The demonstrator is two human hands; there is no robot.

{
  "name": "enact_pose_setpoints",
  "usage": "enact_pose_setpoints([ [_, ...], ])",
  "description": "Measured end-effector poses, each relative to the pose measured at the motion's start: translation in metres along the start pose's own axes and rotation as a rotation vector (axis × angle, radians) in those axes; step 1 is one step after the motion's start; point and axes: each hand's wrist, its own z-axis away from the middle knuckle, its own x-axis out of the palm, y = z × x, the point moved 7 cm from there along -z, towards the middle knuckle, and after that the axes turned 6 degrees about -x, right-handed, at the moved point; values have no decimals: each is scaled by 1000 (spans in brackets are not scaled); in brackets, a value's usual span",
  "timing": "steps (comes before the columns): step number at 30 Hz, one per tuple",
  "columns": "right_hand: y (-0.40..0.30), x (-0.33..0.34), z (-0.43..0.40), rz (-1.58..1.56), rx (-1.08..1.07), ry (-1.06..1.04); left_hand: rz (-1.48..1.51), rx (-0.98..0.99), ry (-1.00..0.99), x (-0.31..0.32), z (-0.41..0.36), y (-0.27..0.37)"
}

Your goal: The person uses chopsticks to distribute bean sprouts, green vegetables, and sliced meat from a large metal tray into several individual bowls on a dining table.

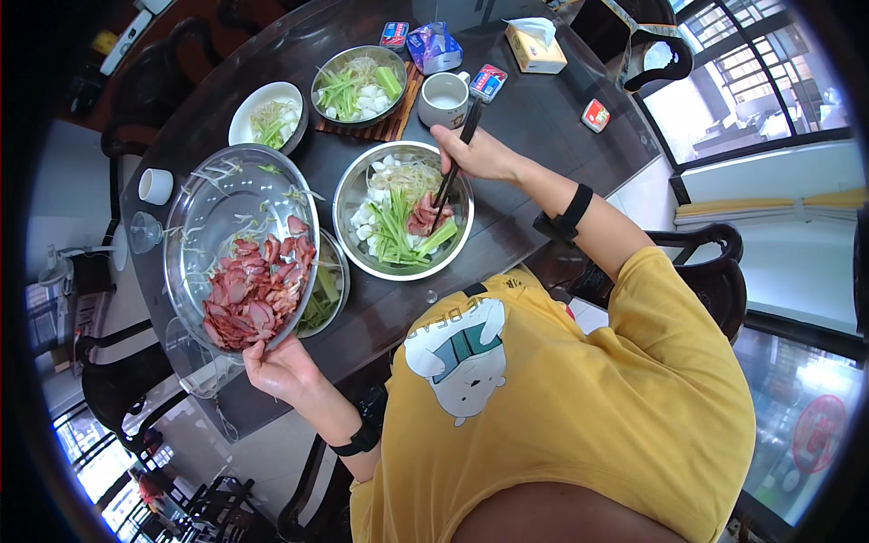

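Observation:
My left hand [282, 370] grips the near rim of a large metal bowl [180, 271], tilted towards me, with sliced reddish meat [254, 295] heaped low in it and bean sprouts stuck to its wall. My right hand [478, 153] holds dark chopsticks [450, 178], whose tips touch meat slices [429, 216] in a steel bowl [344, 237]. That bowl also holds bean sprouts [400, 178], white cubes [362, 218] and green vegetable strips [396, 234]. Under the tilted bowl's right side, another bowl [346, 288] with green vegetables is partly hidden.
Behind stand a white bowl [239, 122], a metal bowl [319, 71] of vegetables on a slatted wooden mat [407, 102], and a mug [434, 112]. A tissue box [543, 58], small packets [489, 83] and a purple bag [434, 51] lie farther back. A white cup [155, 186] stands left.

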Motion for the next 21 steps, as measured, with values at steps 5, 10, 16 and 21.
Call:
enact_pose_setpoints([
  [5, -33, 2, 15, 75, -11, -125, 43, -37, -16, 5, 10, 3],
  [10, -59, -13, 41, 87, 99, -172, 52, -58, -15, 2, 6, -3],
  [16, -77, -36, 67, -125, 31, 67, 48, -40, -25, 1, 4, -3],
  [21, -60, 16, 65, -144, 122, 74, 48, -8, -18, 3, 6, 0],
])
